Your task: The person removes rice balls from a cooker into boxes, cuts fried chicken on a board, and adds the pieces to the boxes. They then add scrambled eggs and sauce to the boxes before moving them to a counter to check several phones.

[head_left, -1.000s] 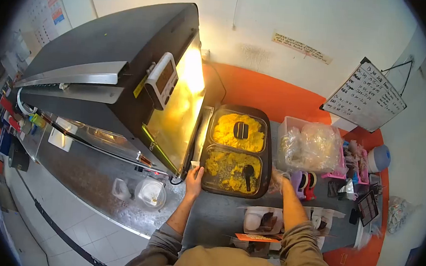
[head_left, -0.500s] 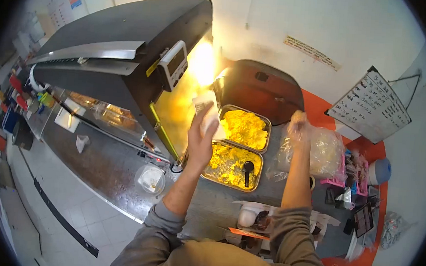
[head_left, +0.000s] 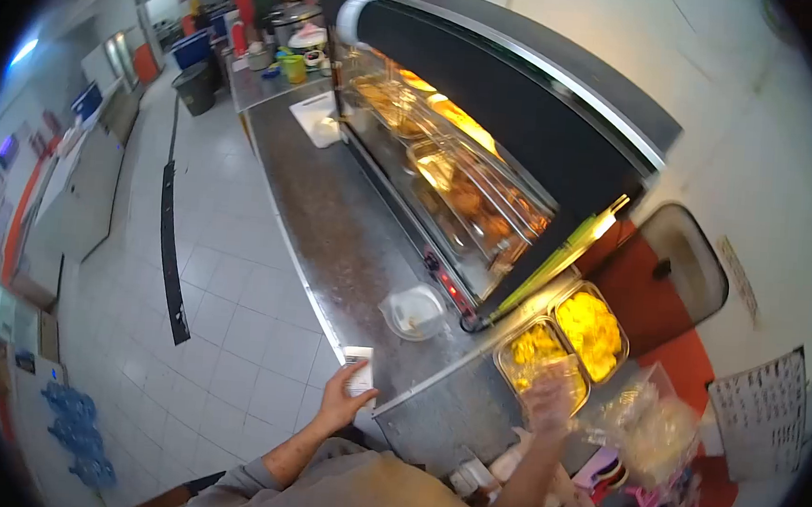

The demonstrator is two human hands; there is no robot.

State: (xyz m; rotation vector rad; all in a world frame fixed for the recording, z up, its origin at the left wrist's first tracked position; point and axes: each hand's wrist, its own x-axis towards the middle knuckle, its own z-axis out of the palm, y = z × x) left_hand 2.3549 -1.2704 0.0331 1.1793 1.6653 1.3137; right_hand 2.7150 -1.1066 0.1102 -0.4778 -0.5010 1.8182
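Observation:
My left hand [head_left: 343,402] is closed on a small white packet [head_left: 358,373] with print on it, by the counter's front edge. My right hand [head_left: 549,395] is blurred by motion over the lower metal tray [head_left: 504,362] of yellow food; its fingers are smeared and anything in them cannot be made out. A second tray of yellow food [head_left: 591,332] stands right behind the first. On the steel counter [head_left: 332,234], a clear round container [head_left: 414,312] with something white in it lies between my hands and the display case.
The black heated display case [head_left: 528,121] holds trays of browned food. A white cutting board [head_left: 316,120] lies at the far end. Plastic bags [head_left: 653,426], pink baskets and a whiteboard [head_left: 760,415] are at the right. Tiled floor [head_left: 225,288] runs along the left.
The view has swung left along the counter. My left hand, with the white packet, has moved away from the trays to the counter's edge. My right hand has come over the lower tray.

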